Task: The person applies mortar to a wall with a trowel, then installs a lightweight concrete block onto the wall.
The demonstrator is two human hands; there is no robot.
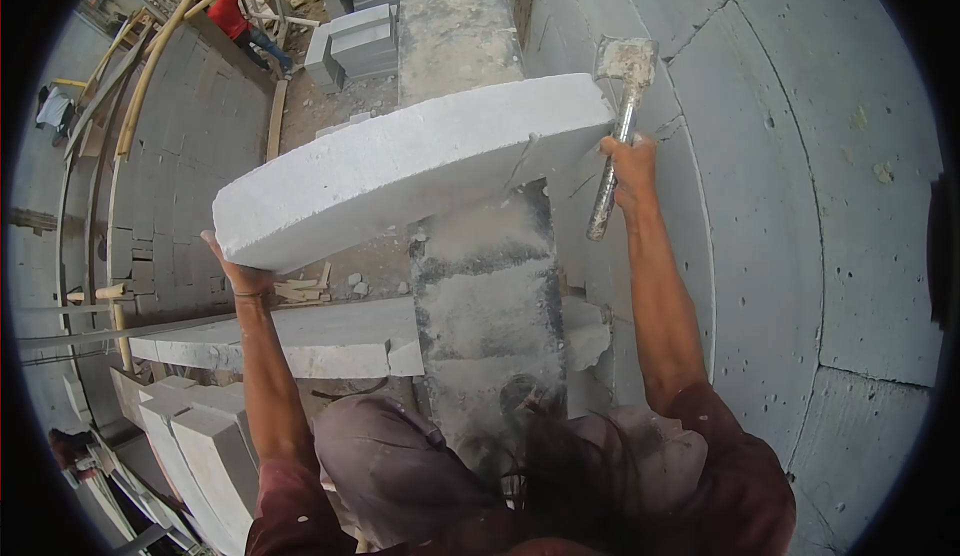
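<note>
A long pale grey concrete block (pixel 410 161) spans the view in front of me, tilted with its left end nearer to me. My left hand (pixel 240 268) grips that left end, its palm against the lower corner and most of its fingers hidden behind the block. At the other end, my right hand (pixel 633 168) is closed around the metal handle of a hammer (pixel 627 61). The hammer's head points up and is crusted with dried mortar. Below the block, between my knees, runs a narrow wall top (pixel 485 311) with dusty, dark-edged patches.
A high block wall (pixel 760 206) rises close on my right. Stacked blocks (pixel 200 436) stand lower left, beside a concrete ledge (pixel 310 341). More blocks (pixel 360 41) lie ahead, near bamboo poles (pixel 160 46). A person in red (pixel 235 16) is far below; another person (pixel 55 108) is at far left.
</note>
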